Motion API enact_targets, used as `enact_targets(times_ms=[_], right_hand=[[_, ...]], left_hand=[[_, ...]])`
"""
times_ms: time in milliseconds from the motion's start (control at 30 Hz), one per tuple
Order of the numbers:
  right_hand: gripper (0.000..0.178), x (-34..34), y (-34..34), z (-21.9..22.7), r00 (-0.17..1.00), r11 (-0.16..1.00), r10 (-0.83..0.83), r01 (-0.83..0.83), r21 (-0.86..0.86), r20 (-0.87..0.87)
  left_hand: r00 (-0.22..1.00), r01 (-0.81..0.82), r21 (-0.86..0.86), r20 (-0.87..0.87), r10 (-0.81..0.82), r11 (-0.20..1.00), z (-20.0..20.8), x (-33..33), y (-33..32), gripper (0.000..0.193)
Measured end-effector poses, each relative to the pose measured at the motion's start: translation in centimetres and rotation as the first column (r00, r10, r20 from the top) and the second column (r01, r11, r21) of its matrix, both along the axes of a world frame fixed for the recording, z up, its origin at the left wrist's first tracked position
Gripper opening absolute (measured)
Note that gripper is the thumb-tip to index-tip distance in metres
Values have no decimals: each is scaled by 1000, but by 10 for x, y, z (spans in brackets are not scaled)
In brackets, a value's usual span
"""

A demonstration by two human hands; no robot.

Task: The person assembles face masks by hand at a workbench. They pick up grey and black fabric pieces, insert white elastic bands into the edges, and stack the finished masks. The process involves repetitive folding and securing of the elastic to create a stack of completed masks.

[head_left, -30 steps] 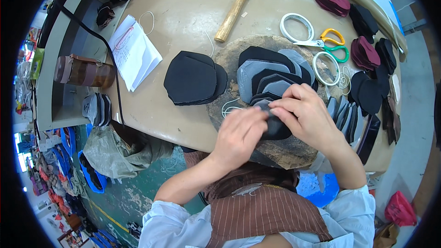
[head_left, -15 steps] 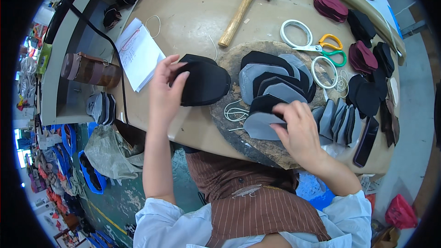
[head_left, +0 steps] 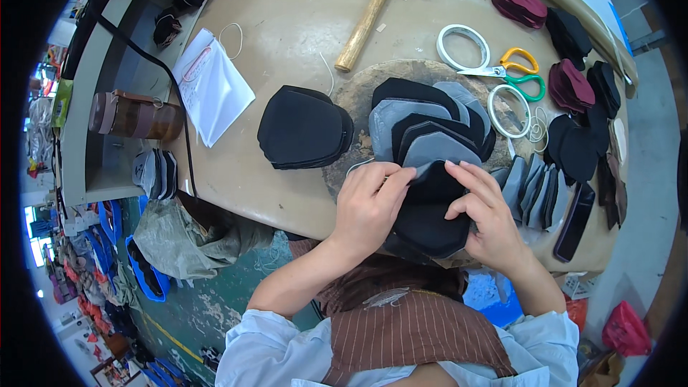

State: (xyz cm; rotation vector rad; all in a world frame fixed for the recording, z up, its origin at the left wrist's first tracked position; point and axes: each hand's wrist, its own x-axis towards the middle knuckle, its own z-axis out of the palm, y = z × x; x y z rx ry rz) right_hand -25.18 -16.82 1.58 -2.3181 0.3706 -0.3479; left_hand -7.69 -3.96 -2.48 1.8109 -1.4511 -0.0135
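Both hands hold a black fabric piece (head_left: 432, 221) over the near part of the round wooden block (head_left: 344, 93). My left hand (head_left: 369, 204) pinches its upper left edge, while the thumb and fingers of my right hand (head_left: 487, 215) grip its upper right edge. Just beyond lie overlapping grey and black pieces (head_left: 423, 122) of similar shape, fanned out on the block. A neat stack of black pieces (head_left: 301, 127) rests on the table to the left of the block.
A hammer (head_left: 365, 25) lies behind the block. Scissors (head_left: 519, 72) and white tape rolls (head_left: 509, 111) are at its right, near maroon stacks (head_left: 519, 3) and a phone (head_left: 573, 222). Papers (head_left: 211, 93) and a brown bottle (head_left: 136, 116) are on the left.
My left hand has moved from the black stack to the piece in my right hand. That piece, earlier grey side up, now shows its black side and is held by both hands.
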Motion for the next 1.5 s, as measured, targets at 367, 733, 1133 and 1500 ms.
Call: enact_targets(times_ms=[367,733,1133,1500], right_hand=[[24,-32,-45,33,994,885,-108,107,452,-23],[42,28,-19,5,986,962,-167,160,-222,-10],[44,-10,-26,27,998,983,15,-4,185,-61],[27,23,-50,16,967,978,206,-209,-4,-151]], left_hand=[[640,-240,-57,-760,114,969,57,85,35,17],[962,1,-89,-272,-26,996,39,28,-15,26],[1000,-7,-121,27,11,993,-6,7,-37,29],[999,9,-130,38,-4,991,-13,8,-32,37]])
